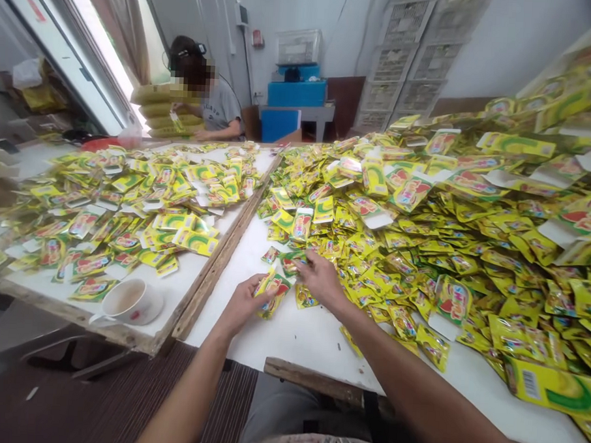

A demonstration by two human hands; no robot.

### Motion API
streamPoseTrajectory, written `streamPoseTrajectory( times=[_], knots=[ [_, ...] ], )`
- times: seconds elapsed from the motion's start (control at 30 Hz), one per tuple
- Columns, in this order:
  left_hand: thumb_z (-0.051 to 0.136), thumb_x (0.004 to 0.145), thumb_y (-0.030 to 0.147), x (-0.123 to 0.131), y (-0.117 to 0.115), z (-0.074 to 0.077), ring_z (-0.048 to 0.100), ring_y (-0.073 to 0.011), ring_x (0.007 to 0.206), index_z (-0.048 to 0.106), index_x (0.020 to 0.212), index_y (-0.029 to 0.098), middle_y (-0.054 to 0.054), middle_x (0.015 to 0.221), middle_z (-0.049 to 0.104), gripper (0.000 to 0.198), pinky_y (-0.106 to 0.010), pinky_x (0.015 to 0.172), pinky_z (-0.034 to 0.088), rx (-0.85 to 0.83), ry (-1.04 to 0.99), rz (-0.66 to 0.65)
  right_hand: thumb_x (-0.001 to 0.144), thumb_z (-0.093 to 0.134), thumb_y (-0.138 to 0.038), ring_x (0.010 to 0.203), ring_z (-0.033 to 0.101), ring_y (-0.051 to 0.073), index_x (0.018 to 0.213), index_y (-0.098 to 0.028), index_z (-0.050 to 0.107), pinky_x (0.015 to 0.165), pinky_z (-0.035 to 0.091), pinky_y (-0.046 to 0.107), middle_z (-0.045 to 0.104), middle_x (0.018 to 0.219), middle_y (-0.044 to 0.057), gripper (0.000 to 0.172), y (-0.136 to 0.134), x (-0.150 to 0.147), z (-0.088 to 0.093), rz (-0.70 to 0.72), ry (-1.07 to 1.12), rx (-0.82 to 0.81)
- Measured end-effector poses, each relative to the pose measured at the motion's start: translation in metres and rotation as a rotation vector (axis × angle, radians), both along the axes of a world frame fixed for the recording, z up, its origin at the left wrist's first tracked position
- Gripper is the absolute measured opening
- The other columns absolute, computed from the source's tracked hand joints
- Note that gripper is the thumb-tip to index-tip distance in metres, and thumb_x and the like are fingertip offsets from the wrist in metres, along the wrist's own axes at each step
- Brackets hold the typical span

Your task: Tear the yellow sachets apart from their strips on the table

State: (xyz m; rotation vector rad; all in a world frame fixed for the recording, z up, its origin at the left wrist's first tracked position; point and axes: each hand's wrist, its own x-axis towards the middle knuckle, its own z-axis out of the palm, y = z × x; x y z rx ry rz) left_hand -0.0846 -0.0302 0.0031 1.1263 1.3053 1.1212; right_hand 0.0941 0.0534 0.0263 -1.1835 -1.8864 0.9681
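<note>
My left hand [245,304] is closed round a small stack of yellow-green sachets [271,289] just above the white table [300,333]. My right hand [320,278] reaches to the near edge of a big heap of the same sachets [472,209], with its fingertips pinching a sachet [294,262] there. One more sachet [305,298] lies flat under my right wrist. Both forearms come in from the bottom of the picture.
A second white table [175,288] on the left carries several scattered sachets and a cup on a saucer [128,301] near its front edge. A person [215,104] sits at the far end. Stacked crates [415,57] and blue boxes [296,94] stand at the back wall.
</note>
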Motion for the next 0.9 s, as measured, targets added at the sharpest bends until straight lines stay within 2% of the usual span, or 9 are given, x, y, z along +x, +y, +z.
streamPoseTrajectory(
  times=[0.13, 0.27, 0.37, 0.47, 0.57, 0.67, 0.73, 0.8, 0.9],
  knots=[
    [0.069, 0.072, 0.041, 0.007, -0.011, -0.005, 0.063, -0.0195, 0.086, 0.062, 0.109, 0.016, -0.007, 0.1, 0.07, 0.045, -0.026, 0.075, 0.047, -0.03, -0.103, 0.027, 0.078, 0.05, -0.031, 0.056, 0.036, 0.012, 0.06, -0.02, 0.039, 0.053, 0.024, 0.024, 0.04, 0.056, -0.004, 0.024, -0.001, 0.003, 0.009, 0.182, -0.193, -0.047],
    [0.072, 0.07, 0.038, 0.011, -0.018, -0.005, 0.064, -0.0183, 0.084, 0.064, 0.106, 0.018, -0.005, 0.097, 0.071, 0.042, -0.026, 0.074, 0.048, -0.091, -0.134, -0.034, 0.074, 0.057, -0.028, 0.056, 0.037, 0.01, 0.055, -0.018, 0.041, 0.052, 0.026, 0.022, 0.041, 0.058, -0.004, 0.027, -0.013, 0.011, 0.001, 0.296, -0.197, -0.106],
    [0.075, 0.066, 0.036, 0.015, -0.02, -0.003, 0.065, -0.0181, 0.082, 0.063, 0.109, 0.019, -0.005, 0.097, 0.071, 0.048, -0.026, 0.072, 0.049, -0.16, -0.226, -0.022, 0.073, 0.06, -0.029, 0.053, 0.04, 0.01, 0.062, -0.018, 0.051, 0.051, 0.03, 0.022, 0.043, 0.055, -0.005, 0.018, -0.024, 0.014, -0.008, 0.221, -0.106, -0.149],
    [0.079, 0.06, 0.036, 0.019, -0.018, 0.001, 0.066, -0.0175, 0.071, 0.059, 0.115, 0.018, -0.007, 0.093, 0.071, 0.061, -0.026, 0.065, 0.05, -0.239, -0.333, 0.046, 0.081, 0.056, -0.032, 0.07, 0.053, 0.016, 0.091, -0.018, 0.061, 0.065, 0.042, 0.028, 0.061, 0.076, 0.002, 0.018, -0.022, 0.024, -0.009, -0.016, -0.08, 0.069],
    [0.082, 0.055, 0.033, 0.024, -0.014, 0.003, 0.065, -0.0164, 0.065, 0.055, 0.12, 0.017, -0.007, 0.092, 0.072, 0.072, -0.026, 0.062, 0.049, -0.262, -0.407, 0.079, 0.081, 0.057, -0.026, 0.101, 0.048, 0.027, 0.118, -0.019, 0.055, 0.084, 0.04, 0.04, 0.059, 0.111, 0.013, 0.038, -0.006, 0.039, -0.006, -0.186, -0.358, 0.377],
    [0.083, 0.052, 0.03, 0.029, -0.009, 0.002, 0.065, -0.0155, 0.066, 0.054, 0.119, 0.017, -0.006, 0.091, 0.072, 0.074, -0.026, 0.065, 0.05, -0.276, -0.44, 0.115, 0.079, 0.058, -0.017, 0.1, 0.046, 0.03, 0.124, -0.017, 0.053, 0.083, 0.039, 0.042, 0.06, 0.108, 0.014, 0.045, 0.008, 0.048, -0.008, -0.122, -0.597, 0.418],
    [0.083, 0.051, 0.03, 0.03, -0.008, 0.0, 0.066, -0.016, 0.067, 0.055, 0.119, 0.017, -0.005, 0.089, 0.072, 0.074, -0.026, 0.065, 0.05, -0.282, -0.434, 0.132, 0.082, 0.053, -0.017, 0.092, 0.05, 0.027, 0.114, -0.016, 0.059, 0.08, 0.041, 0.039, 0.061, 0.096, 0.013, 0.033, 0.009, 0.05, -0.012, -0.123, -0.542, 0.392],
    [0.083, 0.051, 0.032, 0.03, -0.008, -0.003, 0.066, -0.0172, 0.068, 0.057, 0.117, 0.016, -0.006, 0.087, 0.072, 0.072, -0.027, 0.066, 0.049, -0.287, -0.41, 0.138, 0.085, 0.05, -0.021, 0.087, 0.053, 0.024, 0.104, -0.017, 0.062, 0.078, 0.042, 0.035, 0.061, 0.093, 0.011, 0.023, 0.006, 0.049, -0.013, -0.15, -0.363, 0.335],
    [0.082, 0.053, 0.034, 0.03, -0.009, -0.005, 0.066, -0.0175, 0.071, 0.059, 0.112, 0.015, -0.006, 0.088, 0.072, 0.067, -0.027, 0.066, 0.05, -0.294, -0.354, 0.148, 0.083, 0.054, -0.027, 0.085, 0.056, 0.02, 0.096, -0.018, 0.061, 0.075, 0.043, 0.031, 0.062, 0.094, 0.007, 0.017, 0.0, 0.043, -0.008, -0.006, -0.134, 0.178]
  ],
)
